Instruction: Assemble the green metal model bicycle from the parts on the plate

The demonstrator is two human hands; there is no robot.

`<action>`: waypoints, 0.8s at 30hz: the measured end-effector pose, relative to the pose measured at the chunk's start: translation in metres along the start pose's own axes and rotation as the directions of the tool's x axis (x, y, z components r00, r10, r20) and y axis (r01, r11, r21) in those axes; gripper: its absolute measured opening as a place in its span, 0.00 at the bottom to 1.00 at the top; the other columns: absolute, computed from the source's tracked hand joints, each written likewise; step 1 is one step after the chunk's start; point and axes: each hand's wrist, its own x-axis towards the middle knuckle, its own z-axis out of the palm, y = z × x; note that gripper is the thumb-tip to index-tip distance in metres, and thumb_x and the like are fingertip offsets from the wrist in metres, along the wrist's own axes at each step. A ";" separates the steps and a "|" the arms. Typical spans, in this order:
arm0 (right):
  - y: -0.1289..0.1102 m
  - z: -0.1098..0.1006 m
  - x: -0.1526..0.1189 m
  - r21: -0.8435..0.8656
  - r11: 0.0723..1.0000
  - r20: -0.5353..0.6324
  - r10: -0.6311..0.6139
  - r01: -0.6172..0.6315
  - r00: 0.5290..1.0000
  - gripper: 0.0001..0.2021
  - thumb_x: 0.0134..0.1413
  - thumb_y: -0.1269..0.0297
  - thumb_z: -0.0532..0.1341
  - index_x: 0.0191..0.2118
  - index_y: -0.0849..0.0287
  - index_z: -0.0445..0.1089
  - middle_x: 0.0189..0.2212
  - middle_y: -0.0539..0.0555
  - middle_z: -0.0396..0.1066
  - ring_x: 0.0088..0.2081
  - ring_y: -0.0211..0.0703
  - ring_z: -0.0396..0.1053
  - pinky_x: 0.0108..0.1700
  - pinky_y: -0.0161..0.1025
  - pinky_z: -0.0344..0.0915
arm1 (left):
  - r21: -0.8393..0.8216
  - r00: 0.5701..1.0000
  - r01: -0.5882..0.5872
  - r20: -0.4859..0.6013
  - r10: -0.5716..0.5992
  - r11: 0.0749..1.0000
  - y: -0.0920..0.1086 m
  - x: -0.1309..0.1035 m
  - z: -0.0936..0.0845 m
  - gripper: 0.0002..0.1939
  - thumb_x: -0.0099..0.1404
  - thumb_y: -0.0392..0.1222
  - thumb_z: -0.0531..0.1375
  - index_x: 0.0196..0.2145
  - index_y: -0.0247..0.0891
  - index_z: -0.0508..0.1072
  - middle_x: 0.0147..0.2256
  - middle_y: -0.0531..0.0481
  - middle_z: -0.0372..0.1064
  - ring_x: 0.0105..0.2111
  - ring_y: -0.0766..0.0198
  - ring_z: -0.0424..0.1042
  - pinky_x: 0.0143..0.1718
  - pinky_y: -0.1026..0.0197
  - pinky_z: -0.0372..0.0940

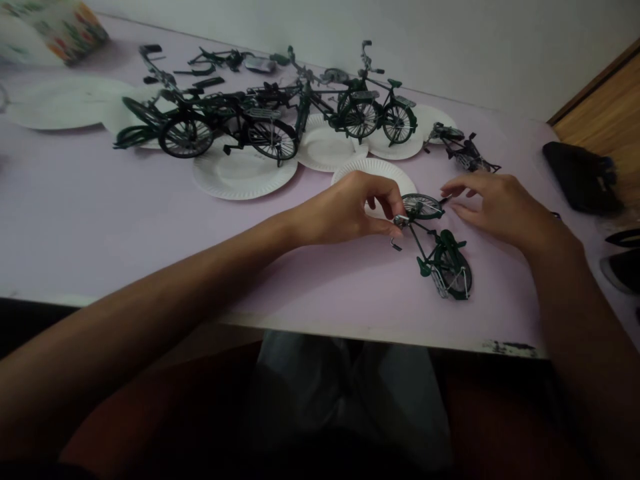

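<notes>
A miniature green bicycle (425,250) lies on its side on the pale purple table, near the front edge. My left hand (353,210) pinches its front end by the handlebar, with thumb and forefinger closed there. Its front wheel (423,206) points away from me, and its rear wheel (454,270) lies closer. On the other side of the front wheel, my right hand (505,207) holds thumb and forefinger around a small dark part (445,200) at the wheel's edge. I cannot tell whether that part is joined to the bicycle.
Several assembled model bicycles (230,127) stand at the back, among paper plates (245,183). Loose bicycle parts (225,60) lie behind them. Another partial model (465,150) rests beyond my right hand. A black pouch (580,177) lies at right; a floral box (65,33) stands far left.
</notes>
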 end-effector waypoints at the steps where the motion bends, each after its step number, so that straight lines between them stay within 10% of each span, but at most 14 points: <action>1: 0.000 0.005 0.001 -0.011 1.000 0.011 -0.010 0.010 1.000 0.15 0.56 0.70 0.65 0.48 0.51 0.80 0.45 0.56 0.83 0.45 0.53 0.80 0.51 0.53 0.75 | 0.010 1.000 0.005 0.005 -0.005 1.000 0.000 0.000 0.000 0.13 0.62 0.47 0.73 0.38 0.37 0.78 0.40 0.49 0.80 0.42 0.61 0.77 0.49 0.58 0.69; 7: -0.007 0.009 0.003 -0.118 0.993 -0.016 0.020 -0.022 1.000 0.15 0.59 0.72 0.64 0.50 0.53 0.79 0.46 0.59 0.81 0.43 0.55 0.78 0.47 0.53 0.74 | -0.031 1.000 -0.003 0.005 0.003 1.000 -0.002 -0.001 0.002 0.14 0.61 0.46 0.73 0.39 0.37 0.77 0.41 0.47 0.80 0.41 0.62 0.77 0.46 0.59 0.69; 10: -0.016 -0.002 0.002 -0.068 0.997 -0.219 0.012 -0.028 0.976 0.24 0.60 0.73 0.64 0.61 0.52 0.76 0.44 0.57 0.81 0.38 0.47 0.77 0.46 0.47 0.76 | -0.038 0.998 -0.060 0.004 0.060 0.997 -0.002 -0.002 0.005 0.17 0.62 0.45 0.73 0.46 0.37 0.77 0.43 0.46 0.80 0.40 0.63 0.76 0.43 0.61 0.70; 19: -0.081 -0.012 0.003 0.239 0.955 -0.714 0.049 0.178 0.698 0.17 0.66 0.64 0.68 0.58 0.42 0.80 0.50 0.54 0.80 0.43 0.49 0.80 0.46 0.50 0.79 | -0.469 0.972 -0.058 -0.229 -0.058 0.881 -0.009 0.006 0.032 0.12 0.63 0.43 0.74 0.37 0.35 0.76 0.39 0.47 0.80 0.43 0.60 0.82 0.51 0.55 0.78; 24: -0.096 -0.003 -0.002 0.315 0.936 -0.616 0.078 0.155 0.784 0.15 0.68 0.65 0.66 0.56 0.41 0.80 0.44 0.54 0.79 0.42 0.51 0.81 0.44 0.52 0.81 | -0.481 0.959 -0.038 -0.264 -0.102 0.876 -0.009 0.005 0.027 0.16 0.61 0.46 0.77 0.36 0.34 0.77 0.42 0.45 0.82 0.43 0.60 0.83 0.50 0.56 0.78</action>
